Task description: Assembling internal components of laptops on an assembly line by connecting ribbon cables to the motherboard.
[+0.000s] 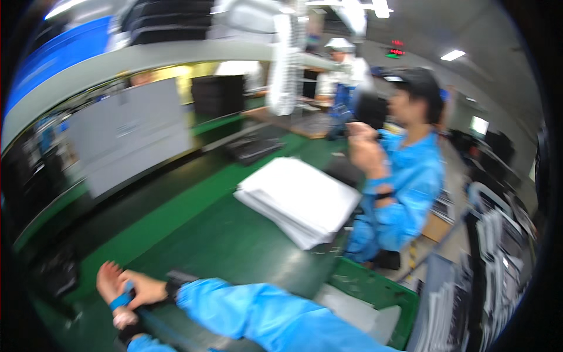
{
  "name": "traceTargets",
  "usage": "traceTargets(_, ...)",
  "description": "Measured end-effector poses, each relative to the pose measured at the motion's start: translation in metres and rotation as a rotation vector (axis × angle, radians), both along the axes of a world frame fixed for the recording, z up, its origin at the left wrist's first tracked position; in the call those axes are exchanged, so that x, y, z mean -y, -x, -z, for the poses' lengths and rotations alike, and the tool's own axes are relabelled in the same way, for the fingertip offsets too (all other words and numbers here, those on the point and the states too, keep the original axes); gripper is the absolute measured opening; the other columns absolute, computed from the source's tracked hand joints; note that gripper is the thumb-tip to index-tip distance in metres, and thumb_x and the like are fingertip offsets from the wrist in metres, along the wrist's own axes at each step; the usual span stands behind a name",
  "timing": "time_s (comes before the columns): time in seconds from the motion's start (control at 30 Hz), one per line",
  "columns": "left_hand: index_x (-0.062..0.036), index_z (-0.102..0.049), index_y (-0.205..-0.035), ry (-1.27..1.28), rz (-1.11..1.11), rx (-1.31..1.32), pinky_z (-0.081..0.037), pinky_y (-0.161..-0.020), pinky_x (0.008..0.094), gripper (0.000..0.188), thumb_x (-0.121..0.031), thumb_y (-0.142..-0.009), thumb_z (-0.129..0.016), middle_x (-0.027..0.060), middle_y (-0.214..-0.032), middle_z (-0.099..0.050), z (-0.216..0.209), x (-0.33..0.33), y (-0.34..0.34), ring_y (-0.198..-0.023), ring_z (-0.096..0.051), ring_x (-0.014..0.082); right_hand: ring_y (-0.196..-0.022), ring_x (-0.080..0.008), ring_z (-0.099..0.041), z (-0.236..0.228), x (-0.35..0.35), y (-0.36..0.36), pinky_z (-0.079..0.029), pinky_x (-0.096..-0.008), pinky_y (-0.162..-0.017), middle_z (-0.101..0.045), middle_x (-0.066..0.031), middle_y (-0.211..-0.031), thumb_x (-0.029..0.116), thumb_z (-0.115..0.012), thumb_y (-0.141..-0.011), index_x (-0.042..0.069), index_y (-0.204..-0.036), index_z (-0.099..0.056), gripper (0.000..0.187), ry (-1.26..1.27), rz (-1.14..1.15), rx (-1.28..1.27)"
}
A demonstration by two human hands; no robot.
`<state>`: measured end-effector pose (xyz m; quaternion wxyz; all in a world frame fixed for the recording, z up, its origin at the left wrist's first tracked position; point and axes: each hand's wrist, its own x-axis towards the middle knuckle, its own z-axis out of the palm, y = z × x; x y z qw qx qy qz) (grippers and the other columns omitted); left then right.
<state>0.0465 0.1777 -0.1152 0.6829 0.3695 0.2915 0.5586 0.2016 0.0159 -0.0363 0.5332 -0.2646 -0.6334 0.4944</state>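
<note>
My left hand (108,283) is at the lower left, held above the green bench; its fingers are blurred but look loosely stretched, with nothing seen in them. Around that wrist sits a blue wrist strap (121,301). Reaching across from the right, my right hand (146,288) pinches the strap at the thumb side of the left wrist. A thin blue cord seems to trail below it. Both my sleeves are light blue with dark cuffs. Beyond my right arm, a stack of white sheets (299,196) lies on the bench (217,234).
A co-worker (404,170) in blue stands at the right, hands raised together. A green crate (404,305) with pale sheets is at the lower right, beside racks of upright panels (492,264). A grey board (132,132) hangs at the left under a shelf. Dark bundles (253,146) lie farther back.
</note>
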Motion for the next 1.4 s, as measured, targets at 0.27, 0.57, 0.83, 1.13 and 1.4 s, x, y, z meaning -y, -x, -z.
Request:
traceTargets(0.27,-0.0052,-0.056,-0.118,0.075,-0.129,0.072,-0.043,-0.088,0.0288,0.036,-0.027,-0.09,-0.05,0.0076,-0.112,-0.056,-0.016,-0.002,-0.029,-0.102,-0.053,0.0172,-0.076,-0.0179,-0.056,0.019,-0.016,-0.003,-0.047,-0.0293,-0.064,-0.055,-0.008,-0.085,0.013,-0.075,-0.057,0.001,-0.082,-0.053,0.035,-0.241,0.289,0.089)
traceTargets(0.57,-0.0038,-0.055,-0.114,0.058,-0.21,-0.001,-0.043,-0.086,0.0301,0.036,-0.028,-0.089,-0.051,0.0066,-0.108,-0.056,-0.031,0.028,-0.034,-0.096,-0.053,0.0172,-0.062,-0.0082,-0.056,-0.027,0.023,-0.012,-0.042,-0.0212,-0.04,-0.059,-0.0022,-0.074,0.026,-0.055,-0.089,0.006,-0.087,-0.053,0.02,0.121,0.137,-0.089)
traceTargets(0.83,-0.0043,-0.057,-0.106,-0.028,-0.17,-0.13,-0.049,-0.065,0.0257,0.025,-0.021,-0.089,-0.053,0.0064,-0.089,-0.06,-0.049,0.051,-0.043,-0.075,-0.057,0.0146,-0.06,-0.012,-0.053,-0.023,0.019,-0.006,-0.041,-0.0269,-0.055,-0.058,-0.0046,-0.065,0.026,-0.059,-0.086,0.001,-0.072,-0.055,0.029,-0.089,0.28,0.16)
traceTargets(1.13,-0.0026,-0.057,-0.1,-0.119,-0.131,-0.239,-0.049,-0.058,0.024,0.015,-0.012,-0.089,-0.052,0.0066,-0.08,-0.059,-0.058,0.069,-0.059,-0.066,-0.056,0.0127,-0.054,-0.0173,-0.046,-0.02,0.017,-0.01,-0.036,-0.0318,-0.051,-0.052,-0.0096,-0.059,0.026,-0.061,-0.082,0.0,-0.066,-0.051,0.033,-0.104,0.324,0.285)
traceTargets(1.4,-0.001,-0.056,-0.098,-0.118,-0.123,-0.236,-0.05,-0.058,0.0248,0.013,-0.008,-0.088,-0.05,0.0084,-0.08,-0.059,-0.064,0.077,-0.06,-0.066,-0.056,0.0139,-0.053,-0.0168,-0.045,-0.02,0.019,-0.011,-0.035,-0.0317,-0.05,-0.051,-0.0095,-0.058,0.028,-0.061,-0.083,0.0,-0.065,-0.05,0.035,-0.121,0.321,0.288)
